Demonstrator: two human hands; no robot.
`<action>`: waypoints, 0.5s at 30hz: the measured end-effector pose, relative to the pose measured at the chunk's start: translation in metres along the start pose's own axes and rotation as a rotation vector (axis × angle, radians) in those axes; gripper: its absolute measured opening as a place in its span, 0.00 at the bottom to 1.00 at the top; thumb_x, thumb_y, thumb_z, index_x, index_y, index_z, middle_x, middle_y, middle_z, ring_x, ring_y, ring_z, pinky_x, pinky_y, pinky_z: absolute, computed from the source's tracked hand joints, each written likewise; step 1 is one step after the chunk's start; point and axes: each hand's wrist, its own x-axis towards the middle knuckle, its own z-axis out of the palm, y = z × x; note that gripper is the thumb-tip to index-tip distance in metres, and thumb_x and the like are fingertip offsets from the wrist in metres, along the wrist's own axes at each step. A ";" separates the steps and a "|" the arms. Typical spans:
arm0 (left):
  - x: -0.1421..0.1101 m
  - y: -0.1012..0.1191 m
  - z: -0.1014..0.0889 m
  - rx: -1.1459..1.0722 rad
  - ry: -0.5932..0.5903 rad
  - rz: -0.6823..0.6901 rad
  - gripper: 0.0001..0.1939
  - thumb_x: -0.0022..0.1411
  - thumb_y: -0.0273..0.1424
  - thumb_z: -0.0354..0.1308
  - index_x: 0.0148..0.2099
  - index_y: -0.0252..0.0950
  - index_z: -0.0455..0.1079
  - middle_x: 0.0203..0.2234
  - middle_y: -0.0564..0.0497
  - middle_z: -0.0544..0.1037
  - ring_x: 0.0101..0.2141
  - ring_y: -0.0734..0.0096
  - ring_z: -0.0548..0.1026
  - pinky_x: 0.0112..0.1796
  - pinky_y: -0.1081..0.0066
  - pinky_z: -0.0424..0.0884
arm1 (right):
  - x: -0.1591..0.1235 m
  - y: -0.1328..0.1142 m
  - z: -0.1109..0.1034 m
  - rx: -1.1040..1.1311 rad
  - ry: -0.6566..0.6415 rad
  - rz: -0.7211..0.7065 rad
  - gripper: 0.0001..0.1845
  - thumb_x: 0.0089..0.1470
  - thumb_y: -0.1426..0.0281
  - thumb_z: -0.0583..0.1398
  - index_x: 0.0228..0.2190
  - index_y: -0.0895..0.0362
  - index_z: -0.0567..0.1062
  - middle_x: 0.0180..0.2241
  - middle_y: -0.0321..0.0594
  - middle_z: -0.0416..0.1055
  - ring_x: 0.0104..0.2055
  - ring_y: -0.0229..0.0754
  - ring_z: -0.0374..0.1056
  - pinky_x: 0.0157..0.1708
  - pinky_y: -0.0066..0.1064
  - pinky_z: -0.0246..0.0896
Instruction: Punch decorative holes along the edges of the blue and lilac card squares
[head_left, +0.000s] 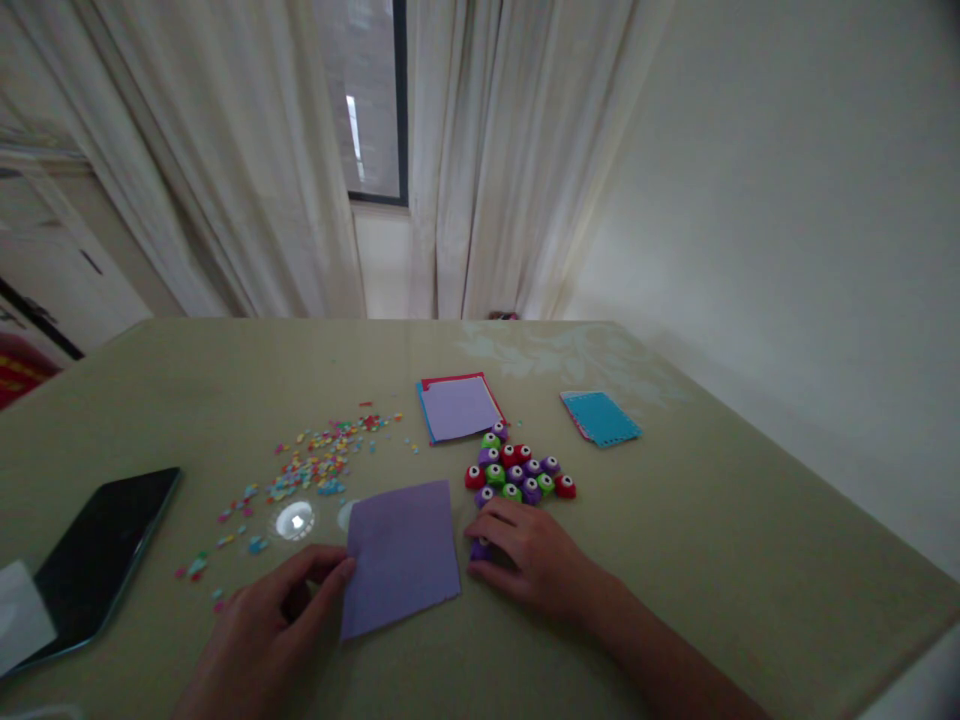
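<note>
Left hand (281, 622) is clamped on the left edge of the purple sheet (401, 560), thumb and forefinger pinching it. Right hand (531, 552) lies just to the right of the sheet, thumb and fingers curled about one purple eyed piece (480, 551); I cannot tell whether they grip it or only touch it. The sheet is at the near middle of the table (720, 540), between the two hands, and whether it lies flat or slightly raised is hard to tell. Just beyond the right hand the other eyed pieces (516, 475) sit in a tight group, red, green and purple. Far of them is a stack (461, 405) with a lilac top, and to its right the blue cards (602, 417). On the left are loose bright bits (315, 462), a clear dish (295, 520) and a dark tablet (105, 560).

The step in hand looks like placing the sheet while minding that one piece; the next move seems to call for a steady left pinch and a light right touch, so that the group is not knocked
</note>
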 end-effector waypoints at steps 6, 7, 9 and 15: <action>0.000 0.001 0.000 0.016 0.014 -0.007 0.23 0.62 0.56 0.61 0.41 0.43 0.83 0.22 0.54 0.78 0.28 0.60 0.79 0.29 0.71 0.74 | 0.000 0.001 0.000 0.009 0.002 -0.006 0.15 0.67 0.63 0.65 0.52 0.55 0.78 0.49 0.45 0.77 0.50 0.48 0.73 0.49 0.36 0.66; 0.000 0.001 0.000 0.017 0.016 -0.009 0.24 0.62 0.57 0.61 0.41 0.43 0.83 0.22 0.54 0.78 0.28 0.60 0.79 0.30 0.70 0.74 | 0.000 0.001 0.001 0.009 0.001 -0.007 0.15 0.67 0.63 0.65 0.52 0.55 0.78 0.49 0.45 0.77 0.50 0.48 0.73 0.49 0.36 0.66; 0.000 -0.001 0.001 0.012 0.014 -0.010 0.25 0.62 0.58 0.60 0.40 0.43 0.83 0.22 0.53 0.78 0.28 0.60 0.79 0.29 0.70 0.74 | 0.000 0.001 0.000 0.007 -0.004 -0.006 0.15 0.67 0.63 0.65 0.52 0.54 0.78 0.49 0.45 0.77 0.50 0.48 0.73 0.49 0.36 0.66; 0.003 -0.016 0.003 0.027 -0.029 0.006 0.26 0.64 0.58 0.59 0.43 0.42 0.82 0.27 0.52 0.81 0.29 0.59 0.80 0.29 0.70 0.73 | 0.000 -0.001 -0.002 0.000 -0.015 -0.007 0.14 0.68 0.63 0.64 0.52 0.55 0.78 0.49 0.46 0.76 0.50 0.47 0.73 0.49 0.36 0.66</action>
